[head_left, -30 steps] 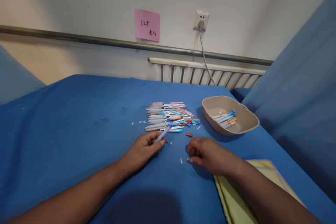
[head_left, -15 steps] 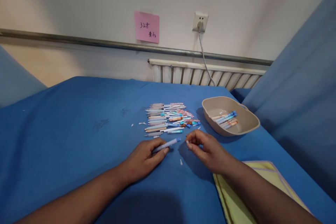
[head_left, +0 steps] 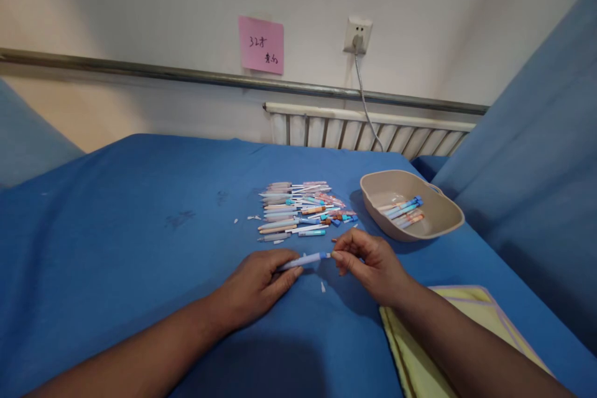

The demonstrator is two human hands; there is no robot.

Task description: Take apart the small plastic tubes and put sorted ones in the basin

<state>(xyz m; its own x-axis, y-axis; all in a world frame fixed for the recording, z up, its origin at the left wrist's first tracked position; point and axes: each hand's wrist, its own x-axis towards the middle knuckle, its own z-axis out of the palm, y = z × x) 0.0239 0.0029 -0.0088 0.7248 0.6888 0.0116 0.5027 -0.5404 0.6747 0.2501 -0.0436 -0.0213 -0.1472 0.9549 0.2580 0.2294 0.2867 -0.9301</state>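
Observation:
Level above the blue sheet, a pale lavender pen barrel (head_left: 308,260) with a blue end points to the right, and my left hand (head_left: 259,283) is closed around its other end. The fingertips of my right hand (head_left: 370,266) pinch a tiny white piece (head_left: 328,255) at the blue end. Whether that piece sits inside the barrel or only touches it, I cannot tell. Just below lies a small loose white tip (head_left: 323,286). Beyond both hands spreads a pile of pen parts (head_left: 280,223): barrels, thin white refills and coloured caps.
A beige basket (head_left: 438,219) holding several pens stands to the right of the pile. Under my right forearm lies a folded yellow cloth (head_left: 466,296). A radiator (head_left: 345,130) and a metal rail (head_left: 186,78) run along the wall behind the blue-covered surface (head_left: 116,230).
The pen barrel has tilted from sloping upward to nearly level. Its blue end now meets the white piece in my right fingers, where there was a gap before.

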